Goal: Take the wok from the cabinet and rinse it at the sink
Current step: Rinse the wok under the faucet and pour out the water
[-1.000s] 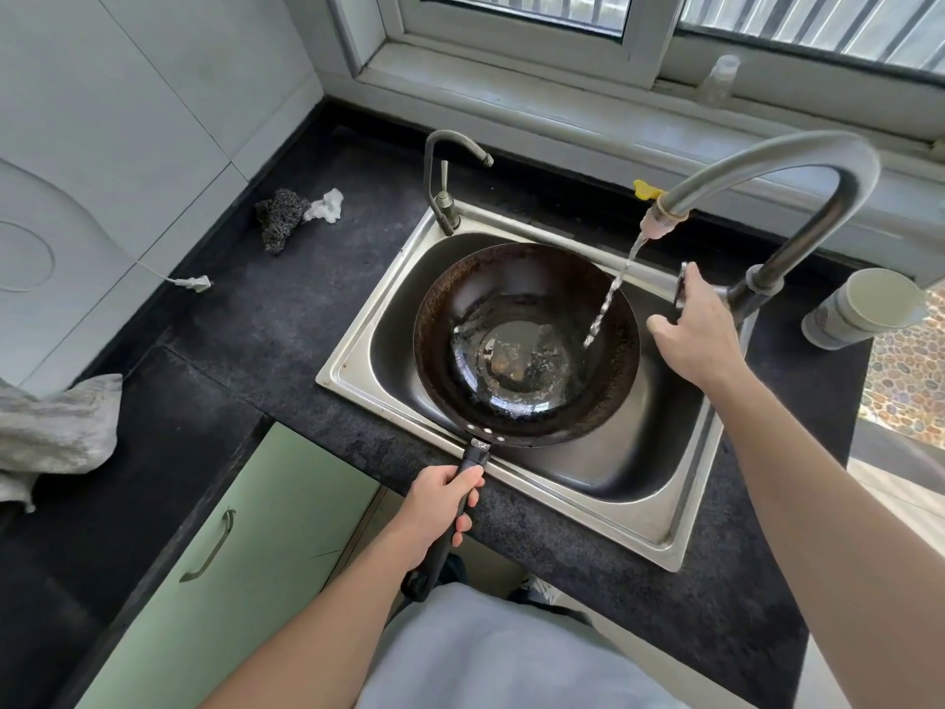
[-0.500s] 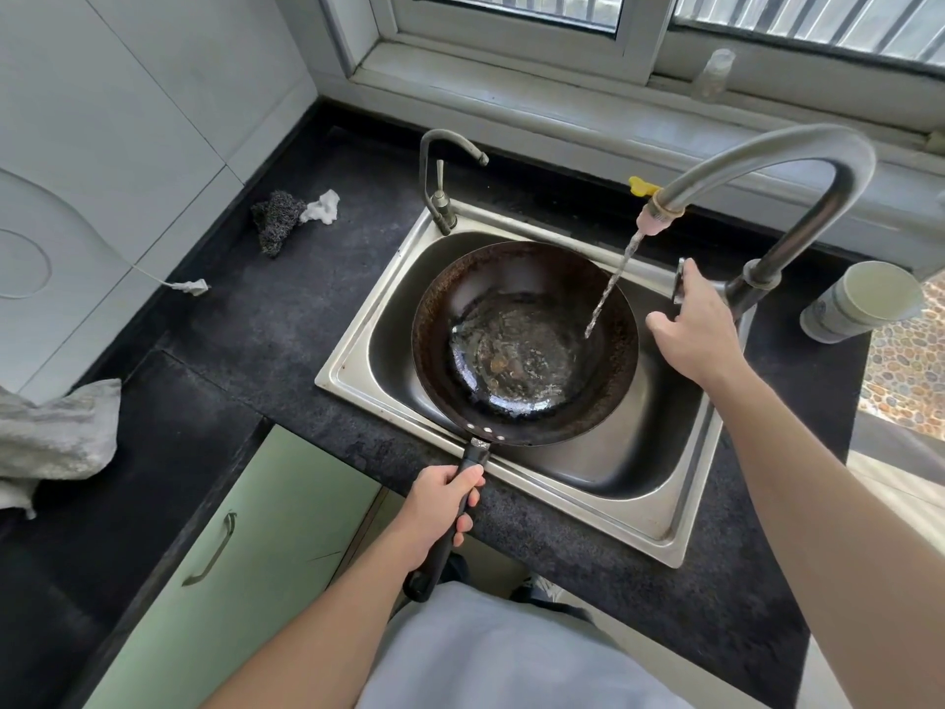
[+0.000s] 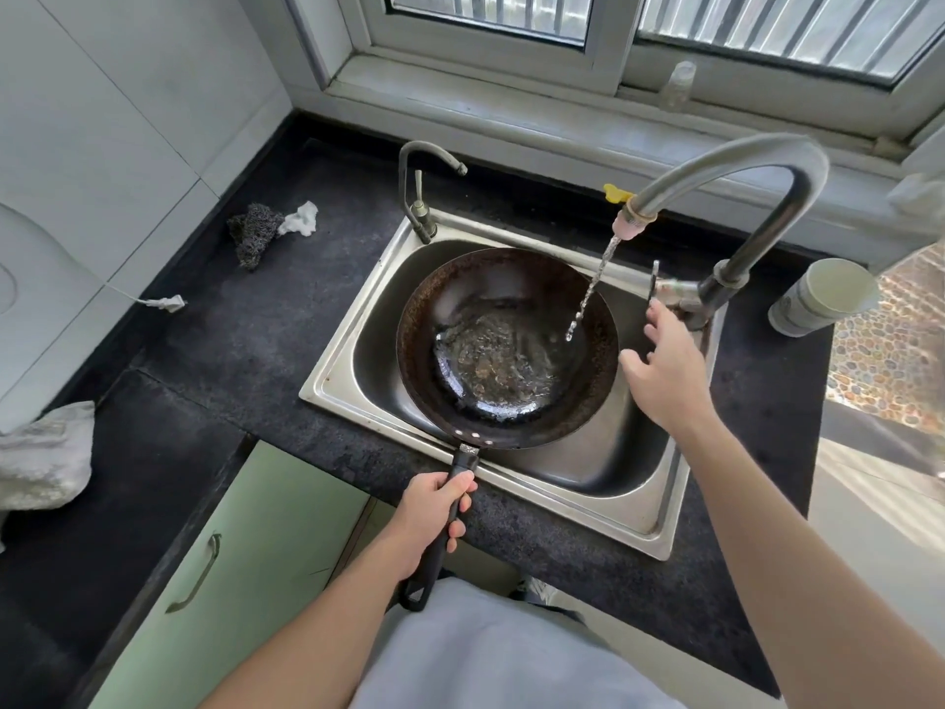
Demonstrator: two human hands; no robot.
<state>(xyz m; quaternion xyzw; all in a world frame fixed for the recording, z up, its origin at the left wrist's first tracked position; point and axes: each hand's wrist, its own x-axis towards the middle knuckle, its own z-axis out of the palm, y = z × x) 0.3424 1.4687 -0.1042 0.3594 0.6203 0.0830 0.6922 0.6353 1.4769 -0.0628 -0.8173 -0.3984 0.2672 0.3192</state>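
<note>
Steel sink point(image 3: 639, 463) surrounds wok point(image 3: 506, 350) (gaps sideways).

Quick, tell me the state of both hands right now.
Left hand: closed around the wok handle.
Right hand: open, holding nothing, just below the tap lever.

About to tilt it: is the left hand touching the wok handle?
Touching. The head view shows the left hand with its fingers curled round the wok handle.
</note>
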